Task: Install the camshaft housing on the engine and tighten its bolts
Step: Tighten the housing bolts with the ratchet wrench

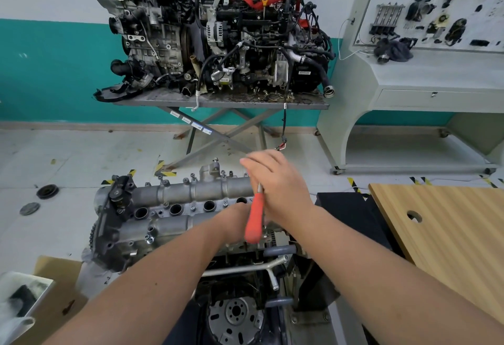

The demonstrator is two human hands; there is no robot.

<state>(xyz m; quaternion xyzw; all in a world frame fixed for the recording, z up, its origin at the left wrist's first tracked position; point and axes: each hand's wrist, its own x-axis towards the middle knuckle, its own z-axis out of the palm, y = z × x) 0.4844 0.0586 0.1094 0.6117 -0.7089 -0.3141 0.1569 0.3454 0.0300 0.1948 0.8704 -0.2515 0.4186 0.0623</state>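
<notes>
The right hand (275,183), at centre frame, is seen from the back with its fingers extended and blurred; it is laid against the thin metal shank of a red-handled tool (255,220), and whether the fingers curl round the shank cannot be told. The left hand (237,224), just below and left of it, is largely hidden behind the red handle; its grip cannot be made out either. The tool is held nearly upright, tilted slightly, with the handle end lowest in the frame and the shank rising toward the right palm.

The grey cast-aluminium camshaft housing (174,208) is seated on top of the engine (240,276) in the lower centre of the frame. Its long axis runs from the left of the frame toward the hands at centre, rising slightly to the right, and a row of round plug wells faces upward along it. Small bolts (149,238) are seen standing along its edges.

Both forearms enter from the bottom edge, the left from lower left and the right from lower right, and converge over the right end of the housing.

Two assembled engines on a grey scissor-leg stand (218,100) occupy the upper centre, a light wooden tabletop (447,224) the right edge.
</notes>
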